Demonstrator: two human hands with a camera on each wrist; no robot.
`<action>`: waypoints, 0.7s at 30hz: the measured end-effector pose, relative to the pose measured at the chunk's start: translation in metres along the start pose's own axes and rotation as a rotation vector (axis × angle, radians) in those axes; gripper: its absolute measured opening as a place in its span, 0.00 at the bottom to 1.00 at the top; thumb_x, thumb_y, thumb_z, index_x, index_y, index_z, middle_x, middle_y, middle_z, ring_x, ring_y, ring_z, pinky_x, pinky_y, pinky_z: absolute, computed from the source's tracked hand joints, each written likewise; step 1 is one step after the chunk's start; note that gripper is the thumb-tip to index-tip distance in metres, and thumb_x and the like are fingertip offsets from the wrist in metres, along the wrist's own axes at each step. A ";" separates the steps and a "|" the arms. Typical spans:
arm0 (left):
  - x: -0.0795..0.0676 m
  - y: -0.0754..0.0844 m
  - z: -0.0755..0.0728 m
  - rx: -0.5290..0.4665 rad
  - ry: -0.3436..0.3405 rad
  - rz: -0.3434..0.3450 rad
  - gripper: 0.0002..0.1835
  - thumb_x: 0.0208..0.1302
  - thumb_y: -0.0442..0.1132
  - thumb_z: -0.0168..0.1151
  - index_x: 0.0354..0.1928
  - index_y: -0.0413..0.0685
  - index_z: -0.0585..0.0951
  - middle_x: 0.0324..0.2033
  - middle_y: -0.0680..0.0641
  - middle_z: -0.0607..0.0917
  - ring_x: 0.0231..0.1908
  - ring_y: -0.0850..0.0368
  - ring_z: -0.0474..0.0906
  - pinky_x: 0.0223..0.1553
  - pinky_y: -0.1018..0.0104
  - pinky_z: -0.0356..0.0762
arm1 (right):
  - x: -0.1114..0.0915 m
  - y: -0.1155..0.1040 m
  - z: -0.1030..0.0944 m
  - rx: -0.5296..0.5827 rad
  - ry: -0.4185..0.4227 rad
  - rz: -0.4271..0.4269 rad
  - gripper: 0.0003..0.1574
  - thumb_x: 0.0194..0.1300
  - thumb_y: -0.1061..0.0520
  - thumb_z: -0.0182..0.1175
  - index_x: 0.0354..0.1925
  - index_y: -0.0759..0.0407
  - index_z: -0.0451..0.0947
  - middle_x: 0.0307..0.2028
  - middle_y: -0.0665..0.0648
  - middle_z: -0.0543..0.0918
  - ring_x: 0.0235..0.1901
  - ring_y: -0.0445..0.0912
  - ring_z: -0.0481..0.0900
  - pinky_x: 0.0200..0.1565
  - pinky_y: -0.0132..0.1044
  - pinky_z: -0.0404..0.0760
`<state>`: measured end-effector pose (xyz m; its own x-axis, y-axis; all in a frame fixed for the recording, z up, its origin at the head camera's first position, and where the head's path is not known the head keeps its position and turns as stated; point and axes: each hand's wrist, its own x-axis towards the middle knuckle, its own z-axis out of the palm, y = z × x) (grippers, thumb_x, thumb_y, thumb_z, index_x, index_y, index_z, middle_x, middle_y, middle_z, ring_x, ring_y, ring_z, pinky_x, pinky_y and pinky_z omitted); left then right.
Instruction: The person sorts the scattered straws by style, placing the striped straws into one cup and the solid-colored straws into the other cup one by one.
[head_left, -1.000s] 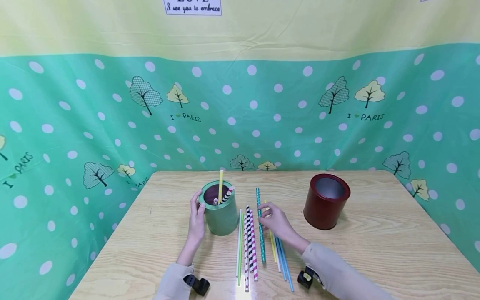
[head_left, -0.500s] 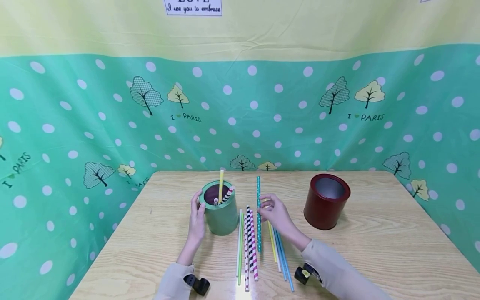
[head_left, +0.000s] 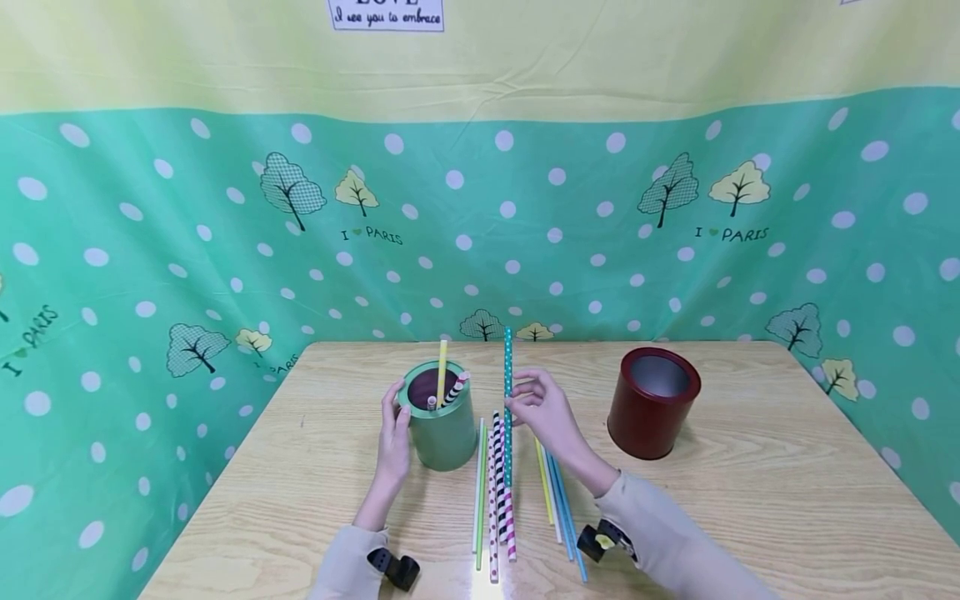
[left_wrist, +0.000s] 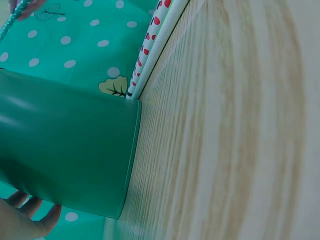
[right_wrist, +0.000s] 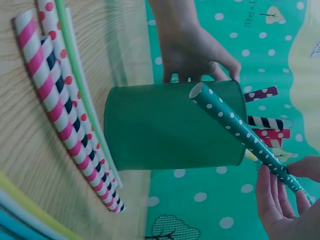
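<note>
My right hand point(head_left: 547, 417) pinches a teal paper straw with white dots point(head_left: 508, 362) between thumb and fingers. In the head view the straw stands above the table, its lower part overlapping the pink-striped straw point(head_left: 511, 529). The right wrist view shows its open end in front of the green can point(right_wrist: 165, 127). Around the left side of that can my left hand point(head_left: 393, 437) curls, fingers and thumb at the rim. A yellow straw point(head_left: 442, 367) sticks up from the can, beside black-striped point(right_wrist: 265, 122) and red dotted straws point(right_wrist: 272, 133).
Several straws lie lengthwise between the hands, among them a light green straw point(head_left: 482, 500) and a red-dotted one point(head_left: 492, 542). Blue straws point(head_left: 566, 517) lie under the right forearm. A dark red can point(head_left: 651, 417) stands at the right. Behind the table hangs a dotted cloth point(head_left: 510, 233).
My right hand has lifted the teal dotted straw up off the table and carried it a little left and away from me. The left hand has stayed on the green can.
</note>
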<state>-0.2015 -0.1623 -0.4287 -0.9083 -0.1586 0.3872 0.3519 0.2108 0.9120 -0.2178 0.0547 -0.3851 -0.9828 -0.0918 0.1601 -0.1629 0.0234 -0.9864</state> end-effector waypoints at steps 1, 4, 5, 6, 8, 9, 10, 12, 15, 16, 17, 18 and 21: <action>0.000 0.000 0.000 0.000 0.000 -0.002 0.23 0.66 0.34 0.36 0.63 0.39 0.54 0.55 0.29 0.64 0.57 0.38 0.59 0.58 0.45 0.53 | 0.000 -0.002 0.000 0.010 0.003 -0.003 0.23 0.52 0.69 0.58 0.48 0.65 0.66 0.34 0.63 0.76 0.29 0.45 0.76 0.33 0.50 0.78; 0.000 0.000 0.000 0.002 0.003 -0.007 0.23 0.66 0.34 0.36 0.63 0.40 0.54 0.55 0.29 0.64 0.57 0.38 0.59 0.58 0.45 0.53 | 0.000 -0.009 0.002 0.022 0.008 -0.020 0.24 0.52 0.69 0.58 0.50 0.67 0.66 0.35 0.64 0.76 0.30 0.45 0.75 0.34 0.49 0.79; 0.000 0.000 0.000 0.001 0.004 -0.007 0.23 0.66 0.34 0.36 0.63 0.40 0.54 0.55 0.29 0.64 0.57 0.38 0.59 0.58 0.45 0.53 | 0.000 -0.011 0.002 0.023 0.010 -0.024 0.25 0.53 0.69 0.58 0.50 0.67 0.65 0.35 0.64 0.75 0.30 0.45 0.75 0.33 0.47 0.79; 0.000 0.000 0.000 0.002 0.005 -0.007 0.23 0.66 0.34 0.36 0.63 0.40 0.54 0.55 0.29 0.64 0.57 0.38 0.59 0.58 0.45 0.52 | 0.001 -0.014 0.003 0.024 0.012 -0.027 0.25 0.53 0.69 0.58 0.50 0.67 0.65 0.36 0.65 0.75 0.30 0.45 0.75 0.33 0.45 0.79; -0.001 0.000 0.000 0.003 0.005 -0.005 0.23 0.66 0.34 0.36 0.63 0.40 0.54 0.55 0.29 0.64 0.57 0.38 0.59 0.58 0.45 0.52 | 0.001 -0.019 0.004 0.024 0.015 -0.032 0.25 0.53 0.69 0.58 0.50 0.66 0.66 0.36 0.65 0.75 0.31 0.44 0.75 0.33 0.42 0.80; -0.001 0.000 0.000 0.002 0.006 -0.002 0.23 0.66 0.34 0.36 0.63 0.39 0.54 0.55 0.29 0.64 0.57 0.38 0.59 0.58 0.45 0.52 | 0.001 -0.021 0.004 0.026 0.017 -0.034 0.25 0.53 0.69 0.58 0.50 0.65 0.66 0.36 0.65 0.75 0.31 0.44 0.75 0.34 0.42 0.80; -0.001 0.000 0.000 0.000 0.005 0.000 0.23 0.66 0.34 0.36 0.63 0.39 0.54 0.55 0.29 0.64 0.57 0.38 0.59 0.58 0.45 0.52 | 0.002 -0.024 0.004 0.025 0.018 -0.036 0.25 0.53 0.69 0.58 0.50 0.64 0.66 0.36 0.64 0.75 0.32 0.44 0.75 0.34 0.41 0.79; 0.000 -0.001 0.000 -0.001 0.002 0.003 0.23 0.66 0.34 0.36 0.63 0.39 0.54 0.55 0.29 0.64 0.57 0.38 0.59 0.58 0.45 0.52 | 0.002 -0.029 0.005 0.038 0.018 -0.039 0.25 0.52 0.69 0.59 0.50 0.63 0.67 0.36 0.63 0.76 0.33 0.45 0.75 0.36 0.43 0.79; 0.000 -0.001 0.000 -0.004 0.002 0.007 0.23 0.66 0.34 0.36 0.63 0.39 0.54 0.55 0.29 0.64 0.57 0.38 0.59 0.58 0.45 0.52 | 0.002 -0.035 0.007 0.055 0.017 -0.048 0.26 0.51 0.68 0.59 0.50 0.63 0.67 0.37 0.62 0.76 0.34 0.46 0.75 0.38 0.43 0.79; 0.000 -0.002 0.000 -0.003 0.001 0.007 0.23 0.66 0.34 0.36 0.63 0.39 0.54 0.55 0.29 0.64 0.57 0.38 0.59 0.58 0.45 0.52 | 0.002 -0.038 0.007 0.057 0.018 -0.055 0.26 0.51 0.68 0.59 0.50 0.64 0.67 0.37 0.62 0.76 0.34 0.46 0.75 0.38 0.42 0.79; 0.000 -0.002 0.000 -0.003 0.000 0.007 0.23 0.66 0.34 0.36 0.63 0.39 0.54 0.55 0.29 0.64 0.57 0.38 0.59 0.58 0.45 0.52 | 0.002 -0.040 0.008 0.062 0.018 -0.057 0.26 0.51 0.68 0.59 0.50 0.64 0.68 0.37 0.62 0.76 0.35 0.46 0.75 0.38 0.41 0.79; 0.000 -0.002 0.000 -0.001 0.000 0.006 0.23 0.66 0.34 0.36 0.63 0.39 0.54 0.55 0.29 0.64 0.57 0.38 0.59 0.58 0.45 0.52 | 0.002 -0.042 0.008 0.063 0.018 -0.061 0.26 0.51 0.68 0.59 0.50 0.64 0.68 0.37 0.62 0.76 0.35 0.47 0.75 0.37 0.40 0.79; 0.000 -0.002 0.000 0.002 -0.001 0.006 0.23 0.66 0.34 0.36 0.63 0.39 0.54 0.55 0.29 0.63 0.57 0.38 0.58 0.59 0.45 0.51 | 0.002 -0.050 0.010 0.069 0.020 -0.077 0.25 0.51 0.69 0.59 0.50 0.65 0.68 0.38 0.62 0.76 0.37 0.46 0.75 0.38 0.39 0.79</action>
<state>-0.2019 -0.1626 -0.4304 -0.9065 -0.1568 0.3921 0.3564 0.2140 0.9095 -0.2104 0.0438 -0.3361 -0.9692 -0.0711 0.2358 -0.2325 -0.0518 -0.9712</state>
